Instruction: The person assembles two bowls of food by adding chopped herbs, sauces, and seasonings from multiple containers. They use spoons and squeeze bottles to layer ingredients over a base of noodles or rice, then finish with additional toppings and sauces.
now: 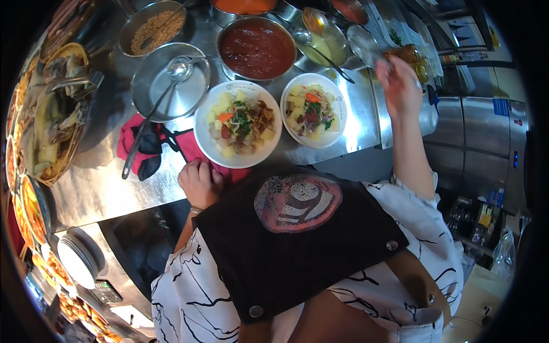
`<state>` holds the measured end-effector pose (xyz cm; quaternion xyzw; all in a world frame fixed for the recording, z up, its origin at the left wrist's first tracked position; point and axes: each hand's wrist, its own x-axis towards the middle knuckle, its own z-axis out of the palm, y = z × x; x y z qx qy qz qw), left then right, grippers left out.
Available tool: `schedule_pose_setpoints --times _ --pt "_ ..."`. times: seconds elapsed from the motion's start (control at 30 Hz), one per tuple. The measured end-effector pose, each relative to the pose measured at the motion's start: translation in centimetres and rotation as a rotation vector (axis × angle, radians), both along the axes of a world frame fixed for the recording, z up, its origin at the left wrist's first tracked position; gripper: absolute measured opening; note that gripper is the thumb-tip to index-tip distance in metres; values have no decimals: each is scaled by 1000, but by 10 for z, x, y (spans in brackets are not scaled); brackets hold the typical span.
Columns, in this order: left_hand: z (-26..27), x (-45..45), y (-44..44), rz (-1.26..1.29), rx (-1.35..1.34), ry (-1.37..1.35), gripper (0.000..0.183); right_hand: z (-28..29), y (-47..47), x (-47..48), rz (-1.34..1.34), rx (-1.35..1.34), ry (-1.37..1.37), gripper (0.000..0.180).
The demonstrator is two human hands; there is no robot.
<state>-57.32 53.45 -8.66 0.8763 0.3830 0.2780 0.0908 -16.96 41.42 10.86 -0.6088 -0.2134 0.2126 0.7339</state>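
Observation:
My left hand (pixel 199 182), fingers curled, rests at the counter's front edge against a pink cloth (pixel 186 143). Whether it grips the cloth is hidden. Just above it stands a large white bowl (pixel 201 128) of cubed pale pieces, shredded brown topping, chopped greens and an orange slice. A smaller white bowl (pixel 343 107) with similar food sits to its right. Raised at the right, my right hand (pixel 399 88) is motion-blurred, near a round metal container (pixel 362 45) and a jar of amber liquid (pixel 405 58). I cannot tell whether its fingers hold anything.
A ladle (pixel 148 124) leans in a steel pot (pixel 141 81), its handle overhanging the counter (pixel 107 188). Behind are pots of red sauce (pixel 257 49), yellowish liquid (pixel 328 47) and chopped nuts or grains (pixel 156 32). Tongs (pixel 79 83) lie on a food basket (pixel 55 171); stacked plates (pixel 77 261) stand lower left.

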Motion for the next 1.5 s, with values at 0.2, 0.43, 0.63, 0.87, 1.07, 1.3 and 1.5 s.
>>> schedule_pose_setpoints --times 0.2,0.43,0.63,0.87,1.07,1.3,1.5 --pt "0 -5 -2 -28 -20 24 29 -11 -115 -84 103 -281 -471 17" --pt "4 -2 0 -59 -14 24 29 -27 -153 -120 351 -555 -1374 27" --pt "4 -4 1 -63 -14 42 31 -29 -156 -132 245 -545 -1298 22" --pt "7 -7 3 -79 -133 41 22 -48 -177 -94 -310 -121 67 17" --pt "13 -6 2 -42 -93 -42 26 -33 -71 2 -1 192 511 19" --pt "10 -8 4 -30 -63 -25 26 -38 247 50 159 73 246 31" --pt "14 -8 6 3 -39 -53 29 -53 358 11 540 -516 -608 32"
